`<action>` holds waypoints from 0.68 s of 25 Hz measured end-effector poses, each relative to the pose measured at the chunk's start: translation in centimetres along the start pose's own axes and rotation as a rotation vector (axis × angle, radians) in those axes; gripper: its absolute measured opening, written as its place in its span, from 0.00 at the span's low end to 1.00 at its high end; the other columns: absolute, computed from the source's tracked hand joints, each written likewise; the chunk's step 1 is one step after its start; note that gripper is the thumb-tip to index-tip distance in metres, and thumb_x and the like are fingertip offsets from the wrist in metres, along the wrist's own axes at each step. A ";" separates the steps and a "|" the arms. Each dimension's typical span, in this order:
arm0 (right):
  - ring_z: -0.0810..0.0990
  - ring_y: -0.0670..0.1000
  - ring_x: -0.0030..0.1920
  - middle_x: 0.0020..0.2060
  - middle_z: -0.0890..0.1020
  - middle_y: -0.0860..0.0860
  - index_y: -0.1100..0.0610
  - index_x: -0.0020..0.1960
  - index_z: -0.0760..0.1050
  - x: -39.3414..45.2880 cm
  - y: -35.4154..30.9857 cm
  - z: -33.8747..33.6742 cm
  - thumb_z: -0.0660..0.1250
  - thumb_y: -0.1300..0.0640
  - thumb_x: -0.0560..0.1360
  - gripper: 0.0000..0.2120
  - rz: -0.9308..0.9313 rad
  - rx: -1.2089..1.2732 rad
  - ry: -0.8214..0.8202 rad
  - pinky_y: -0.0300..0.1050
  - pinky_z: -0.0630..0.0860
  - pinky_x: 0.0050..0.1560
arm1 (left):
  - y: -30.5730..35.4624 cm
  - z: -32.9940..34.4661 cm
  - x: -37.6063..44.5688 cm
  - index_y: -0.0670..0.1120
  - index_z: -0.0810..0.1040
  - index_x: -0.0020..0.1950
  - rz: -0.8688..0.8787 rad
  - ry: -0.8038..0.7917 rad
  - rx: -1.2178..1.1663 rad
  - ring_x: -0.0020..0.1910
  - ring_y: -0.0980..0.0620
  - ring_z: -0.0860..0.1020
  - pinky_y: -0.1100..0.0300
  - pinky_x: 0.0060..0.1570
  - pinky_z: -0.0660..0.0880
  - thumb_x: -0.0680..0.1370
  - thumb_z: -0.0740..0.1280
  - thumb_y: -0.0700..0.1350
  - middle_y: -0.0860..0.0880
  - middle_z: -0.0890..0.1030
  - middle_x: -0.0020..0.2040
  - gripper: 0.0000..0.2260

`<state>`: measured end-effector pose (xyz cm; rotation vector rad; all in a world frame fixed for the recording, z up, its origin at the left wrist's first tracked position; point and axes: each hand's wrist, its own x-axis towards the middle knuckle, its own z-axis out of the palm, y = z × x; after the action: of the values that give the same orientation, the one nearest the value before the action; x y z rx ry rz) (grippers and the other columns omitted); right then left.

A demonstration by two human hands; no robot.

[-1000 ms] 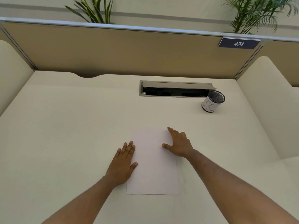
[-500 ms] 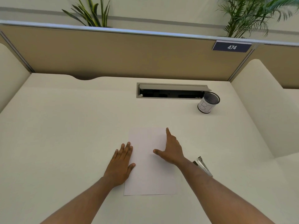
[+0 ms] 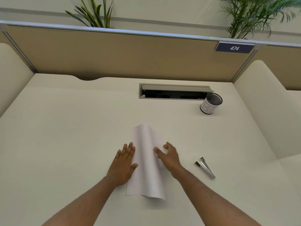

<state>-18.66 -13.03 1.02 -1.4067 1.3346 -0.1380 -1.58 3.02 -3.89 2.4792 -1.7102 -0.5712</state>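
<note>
A white sheet of paper (image 3: 145, 162) lies on the cream desk (image 3: 65, 136) in front of me. Its right edge is lifted and curls over toward the left. My left hand (image 3: 124, 165) lies flat with straight fingers on the sheet's left edge. My right hand (image 3: 167, 156) holds the raised right edge, thumb on top of the paper and fingers behind it.
A metal staple remover (image 3: 205, 167) lies on the desk right of my right arm. A mesh pen cup (image 3: 211, 103) with a white label stands at the back right, beside an open cable tray (image 3: 174, 93). Partition walls enclose the desk on three sides.
The paper lay flat before; its right edge has now risen and curled leftward with my right hand. The left hand has stayed in place. The staple remover has come into view.
</note>
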 end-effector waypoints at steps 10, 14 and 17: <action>0.86 0.59 0.54 0.54 0.88 0.55 0.58 0.59 0.80 -0.8 -1.0 0.8 0.74 0.49 0.75 0.18 0.117 0.480 -0.078 0.60 0.82 0.60 | 0.0 -0.1 0.1 0.47 0.38 0.81 -0.005 -0.021 -0.002 0.80 0.49 0.36 0.54 0.77 0.37 0.76 0.37 0.62 0.52 0.34 0.81 0.36; 0.87 0.61 0.52 0.53 0.88 0.57 0.57 0.57 0.82 -0.5 -0.4 -1.5 0.73 0.63 0.75 0.11 0.024 0.337 -0.003 0.59 0.84 0.56 | 0.2 -0.3 0.2 0.47 0.39 0.81 -0.032 -0.035 -0.049 0.81 0.48 0.38 0.51 0.79 0.39 0.77 0.41 0.62 0.52 0.34 0.80 0.36; 0.86 0.60 0.53 0.52 0.87 0.55 0.50 0.53 0.81 -0.9 -0.3 -2.6 0.70 0.64 0.76 0.11 -0.111 0.209 0.038 0.60 0.83 0.57 | 1.8 -1.4 0.5 0.44 0.40 0.82 -0.157 0.053 -0.347 0.82 0.48 0.41 0.51 0.79 0.42 0.83 0.57 0.55 0.49 0.39 0.82 0.36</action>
<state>-20.64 -14.00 2.72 -1.3053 1.2345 -0.3699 -2.52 1.70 -2.29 2.3640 -1.2760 -0.7377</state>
